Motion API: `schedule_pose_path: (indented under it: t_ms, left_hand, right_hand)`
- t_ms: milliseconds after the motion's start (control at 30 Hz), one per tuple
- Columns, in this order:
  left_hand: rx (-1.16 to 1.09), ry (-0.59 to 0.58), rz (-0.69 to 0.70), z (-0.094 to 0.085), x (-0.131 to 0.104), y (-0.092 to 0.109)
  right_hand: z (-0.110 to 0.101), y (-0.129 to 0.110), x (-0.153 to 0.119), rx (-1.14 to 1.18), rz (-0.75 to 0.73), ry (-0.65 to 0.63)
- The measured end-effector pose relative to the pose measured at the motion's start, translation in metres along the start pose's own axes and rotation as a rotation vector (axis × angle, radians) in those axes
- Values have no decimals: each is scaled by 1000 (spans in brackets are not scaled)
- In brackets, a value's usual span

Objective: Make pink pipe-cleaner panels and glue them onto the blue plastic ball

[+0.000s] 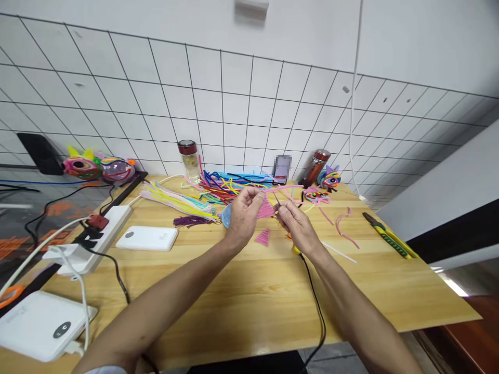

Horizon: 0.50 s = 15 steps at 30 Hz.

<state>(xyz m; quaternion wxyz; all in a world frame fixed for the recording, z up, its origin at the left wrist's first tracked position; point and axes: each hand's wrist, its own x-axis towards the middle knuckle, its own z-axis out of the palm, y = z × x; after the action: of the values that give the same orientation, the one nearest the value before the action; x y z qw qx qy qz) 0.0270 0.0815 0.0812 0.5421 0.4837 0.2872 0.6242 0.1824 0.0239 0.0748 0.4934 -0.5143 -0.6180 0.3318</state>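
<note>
Piece (266, 209), pink and ribbed, is pinched by left hand (245, 213) over table (222, 296), nearer far edge; right hand (295, 222) pinches thin dark thing (277, 199), too small to name. Shaping seems in hand; next move likely calls for steady hold. Pink triangle (262, 238) lies below.

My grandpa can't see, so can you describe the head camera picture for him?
A person's left hand holds a striped pink piece above a wooden table, while the right hand pinches a thin thing too small to make out. A pink triangle lies on the table. Behind are colourful strips and two bottles near a tiled wall.
</note>
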Motion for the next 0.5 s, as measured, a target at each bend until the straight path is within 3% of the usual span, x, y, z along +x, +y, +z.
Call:
schedule_pose_path:
  t_ms: [200, 500]
  left_hand:
    - [1, -40, -46, 0, -8, 6]
    - [-57, -41, -103, 0, -11, 20]
  right_hand:
    - [1, -2, 0, -116, -79, 36]
    - [2, 7, -3, -53, -123, 54]
